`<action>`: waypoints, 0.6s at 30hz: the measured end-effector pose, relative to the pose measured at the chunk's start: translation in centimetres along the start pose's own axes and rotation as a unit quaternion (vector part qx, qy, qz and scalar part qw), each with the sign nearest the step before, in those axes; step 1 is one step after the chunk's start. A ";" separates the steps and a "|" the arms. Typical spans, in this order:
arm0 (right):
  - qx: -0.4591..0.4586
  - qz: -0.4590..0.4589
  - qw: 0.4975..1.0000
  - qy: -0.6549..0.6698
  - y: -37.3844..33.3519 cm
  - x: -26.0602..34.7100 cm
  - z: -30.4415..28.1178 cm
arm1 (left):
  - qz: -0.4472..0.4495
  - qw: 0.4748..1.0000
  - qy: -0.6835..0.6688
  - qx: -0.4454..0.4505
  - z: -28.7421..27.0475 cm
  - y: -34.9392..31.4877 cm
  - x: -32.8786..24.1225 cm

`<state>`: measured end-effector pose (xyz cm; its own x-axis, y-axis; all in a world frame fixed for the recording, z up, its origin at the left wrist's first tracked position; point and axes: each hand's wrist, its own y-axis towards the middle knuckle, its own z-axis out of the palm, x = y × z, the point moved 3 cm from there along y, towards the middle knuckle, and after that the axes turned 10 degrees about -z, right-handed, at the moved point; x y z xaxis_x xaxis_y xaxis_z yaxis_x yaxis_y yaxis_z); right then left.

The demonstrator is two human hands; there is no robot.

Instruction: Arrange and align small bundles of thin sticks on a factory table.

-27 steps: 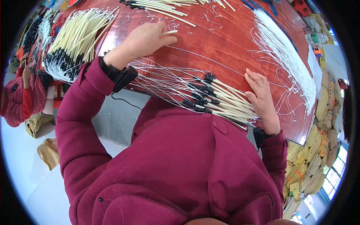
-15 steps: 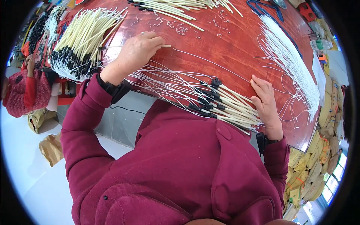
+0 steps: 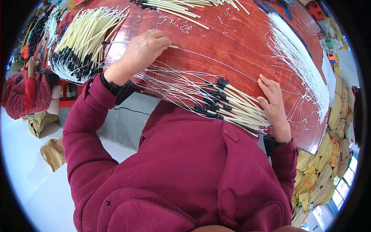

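My left hand (image 3: 145,49) is closed round a thin cream stick (image 3: 173,46), whose black end sticks out on the left. A white cord (image 3: 220,61) runs from the stick's right tip across to my right hand (image 3: 272,99). There the fingers are stretched out with the thumb apart, the fingertips touching the cord. Between my hands, nearer to me, lies a bundle of cream sticks (image 3: 243,106) with black ends (image 3: 212,101). White cords (image 3: 166,83) fan out leftward from those ends.
A large pile of similar sticks (image 3: 87,34) lies at the left, more sticks (image 3: 181,15) at the far edge. A sheaf of white cords (image 3: 297,62) covers the right side of the red table (image 3: 232,38). Cord scraps (image 3: 185,29) lie beyond. Another person (image 3: 29,92) is at far left.
The cord between my hands bows slightly more, and the stick's black end sits a little higher. Both hands stay almost where they were.
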<state>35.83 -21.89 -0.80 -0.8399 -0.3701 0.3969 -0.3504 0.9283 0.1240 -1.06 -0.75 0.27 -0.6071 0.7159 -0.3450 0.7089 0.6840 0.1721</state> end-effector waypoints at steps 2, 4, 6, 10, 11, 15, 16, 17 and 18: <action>-0.005 0.001 1.000 0.002 0.0 0.0 0.0 | 0.007 1.000 -0.001 -0.004 0.3 0.1 0.0; -0.015 0.000 1.000 0.006 0.2 0.1 0.0 | 0.019 1.000 0.001 -0.016 0.5 0.2 0.1; -0.014 -0.004 1.000 0.006 0.3 0.2 0.0 | 0.019 1.000 -0.009 -0.010 1.3 0.4 0.1; -0.001 -0.013 1.000 -0.004 0.3 0.5 0.0 | 0.041 0.999 -0.025 0.012 3.3 2.7 -2.1; 0.009 -0.020 1.000 -0.011 0.4 0.6 0.0 | 0.061 0.998 -0.020 0.022 3.9 3.6 -3.3; 0.036 -0.040 0.997 -0.049 1.4 1.2 0.5 | 0.181 0.983 0.028 0.029 7.4 7.6 -9.8; 0.043 -0.047 0.996 -0.062 1.8 1.4 0.7 | 0.177 0.981 0.028 0.076 8.4 8.5 -12.1; 0.041 -0.046 0.996 -0.064 2.3 1.3 0.9 | 0.175 0.976 0.028 0.124 9.0 9.0 -14.1; 0.034 -0.053 0.995 -0.072 2.7 1.2 0.8 | 0.181 0.975 0.027 0.122 9.1 8.8 -15.7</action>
<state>33.54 -19.91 -0.68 -0.8455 -0.4718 0.2501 -0.4638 0.8809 0.0939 17.98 -7.20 -1.22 -0.3141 0.9153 -0.2521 0.9409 0.3356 0.0463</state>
